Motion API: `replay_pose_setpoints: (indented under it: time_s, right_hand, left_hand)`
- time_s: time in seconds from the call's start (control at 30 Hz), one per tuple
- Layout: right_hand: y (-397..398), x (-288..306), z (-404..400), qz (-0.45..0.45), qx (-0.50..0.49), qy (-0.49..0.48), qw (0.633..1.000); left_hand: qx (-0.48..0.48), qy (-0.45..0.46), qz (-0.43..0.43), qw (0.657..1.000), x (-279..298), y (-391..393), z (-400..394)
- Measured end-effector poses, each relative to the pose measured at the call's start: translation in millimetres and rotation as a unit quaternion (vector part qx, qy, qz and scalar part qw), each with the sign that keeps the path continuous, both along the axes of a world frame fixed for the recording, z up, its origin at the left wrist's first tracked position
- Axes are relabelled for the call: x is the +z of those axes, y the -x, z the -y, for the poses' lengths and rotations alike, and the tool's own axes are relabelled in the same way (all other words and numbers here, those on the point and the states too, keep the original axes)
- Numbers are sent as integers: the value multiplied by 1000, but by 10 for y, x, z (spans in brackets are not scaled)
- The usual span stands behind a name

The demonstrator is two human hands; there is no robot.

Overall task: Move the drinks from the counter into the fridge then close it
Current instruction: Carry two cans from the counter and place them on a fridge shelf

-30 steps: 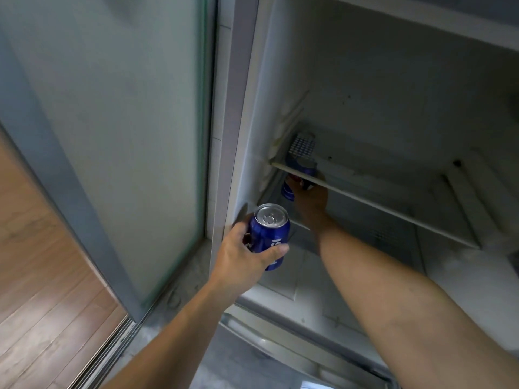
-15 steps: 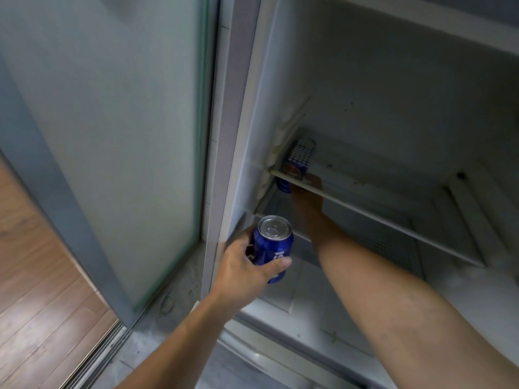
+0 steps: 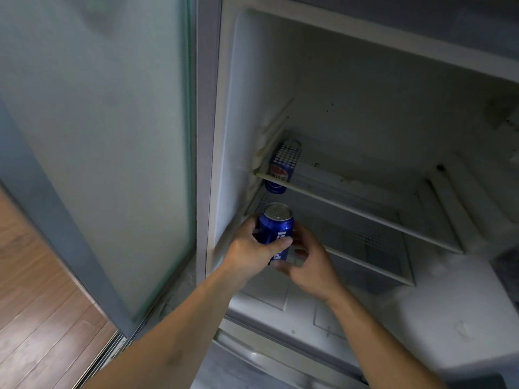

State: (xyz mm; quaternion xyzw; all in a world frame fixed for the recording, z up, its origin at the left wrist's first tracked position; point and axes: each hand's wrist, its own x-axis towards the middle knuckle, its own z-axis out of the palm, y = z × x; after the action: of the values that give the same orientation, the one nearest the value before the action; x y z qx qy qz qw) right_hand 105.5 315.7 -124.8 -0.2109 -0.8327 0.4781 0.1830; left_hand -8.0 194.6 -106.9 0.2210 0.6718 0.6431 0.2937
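Blue aluminium can [image 3: 275,231], upright, silver top with pull tab showing, held at the mouth of the open fridge [image 3: 365,88], in front of the lower shelf [image 3: 368,265] and not yet resting on anything

Left hand [image 3: 248,255]: wrapped round the can's left side, thumb across its front, fingers behind; a firm carrying grip

Right hand [image 3: 310,262]: at the can's right and lower side, fingers curled toward it and touching; whether it bears weight or only meets the can cannot be told

Second can [image 3: 282,167]: blue with a patterned upper half, standing upright at the far left of the fridge interior, seen through the glass upper shelf [image 3: 365,203], so its base appears to sit on the level below

Fridge door: out of view; closing not begun

Surroundings: frosted glass panel [image 3: 98,136] at left, wooden floor [image 3: 33,304] below it

Step in hand, as judged: stowing a further drink, possibly a pass between hands

Next move calls for: carrying the can inward under the upper shelf's front edge, setting it down upright beside the stowed can without knocking it, then letting go
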Motion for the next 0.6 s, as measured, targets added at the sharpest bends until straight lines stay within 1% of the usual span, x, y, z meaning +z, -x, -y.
replay_pose_setpoints:
  time_s: [0.07, 0.17, 0.3, 0.43, 0.53, 0.6]
  right_hand:
    - [99, -1, 32, -33, -28, -5, 999]
    - [247, -19, 42, -59, -65, -11, 996]
    - [474, -128, -119, -90, -124, 101, 983]
    - [803, -120, -249, -89, -152, 53, 983]
    - [1095, -71, -325, -64, -161, 44, 984]
    - [1244, -66, -384, -30, -188, 32, 981]
  left_hand:
    - [-13, 0, -16, 1000, 23, -8, -67]
    - [-28, 1, -28, 999, 23, 39, -91]
    - [-47, 24, -83, 995, 22, 103, 114]
    - [-31, 13, -136, 990, -64, 78, 414]
    - [-2, 3, -135, 991, -112, 80, 564]
    - [-6, 11, -136, 991, -125, 70, 627]
